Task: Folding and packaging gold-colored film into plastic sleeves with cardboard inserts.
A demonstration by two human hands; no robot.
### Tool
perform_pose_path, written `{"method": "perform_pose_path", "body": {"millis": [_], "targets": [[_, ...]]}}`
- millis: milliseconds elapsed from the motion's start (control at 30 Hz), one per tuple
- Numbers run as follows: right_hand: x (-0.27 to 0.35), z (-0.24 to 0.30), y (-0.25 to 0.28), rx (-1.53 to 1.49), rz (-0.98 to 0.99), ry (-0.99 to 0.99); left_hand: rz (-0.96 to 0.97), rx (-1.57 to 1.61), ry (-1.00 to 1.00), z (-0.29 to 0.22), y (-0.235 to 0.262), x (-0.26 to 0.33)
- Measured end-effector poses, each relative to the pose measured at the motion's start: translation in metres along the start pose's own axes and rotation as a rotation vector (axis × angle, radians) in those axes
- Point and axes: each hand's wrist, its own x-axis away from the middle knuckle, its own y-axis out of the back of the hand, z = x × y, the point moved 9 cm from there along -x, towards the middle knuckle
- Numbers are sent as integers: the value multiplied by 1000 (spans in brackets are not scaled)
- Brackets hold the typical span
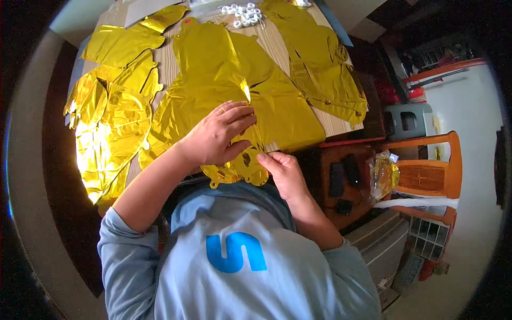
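Observation:
A flat gold foil balloon [242, 72] lies across the middle of the table, its near end with small rounded tabs hanging over the front edge by my shirt. My left hand [221, 133] rests on this foil, fingers bent and the thumb apart from them. Just to its right, my right hand [282, 169] is closed, pinching the foil's near edge between thumb and forefinger. More flat gold foil balloons [114, 117] lie creased and overlapping on the left side. Another gold foil balloon [320, 58] is spread along the right side.
Small white ring-shaped pieces [246, 16] are heaped at the far edge of the wooden table [274, 37]. To the right stands a wooden chair [453, 165]. Beside it are a clear bag with gold foil [385, 173], dark devices [337, 178] and a grey plastic stool [408, 121].

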Motion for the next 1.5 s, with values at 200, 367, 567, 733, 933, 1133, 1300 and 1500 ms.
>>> {"method": "perform_pose_path", "body": {"millis": [200, 367, 567, 733, 933, 1133, 1300, 1500], "targets": [[-1, 0, 1, 7, -29, 16, 22, -45, 13, 2, 4, -3], [-4, -9, 5, 70, -26, 49, -18, -201, 174, 3, 9, -12], [1, 5, 0, 130, -34, 60, -172, -260, 224, 14, 6, -18], [1, -6, 6, 72, -12, -8, -293, -198, 226, 37, 17, -21], [0, 2, 2, 99, -54, 74, -322, -153, 389, 56, 21, -26], [7, -1, 1, 102, -94, 29, -382, -34, 365, 69, 39, -12], [10, 13, 4, 100, -131, 40, -309, -307, 400, 66, 76, 54], [9, 10, 2, 108, -132, 66, -101, -379, 428, 35, 60, 104]]}}
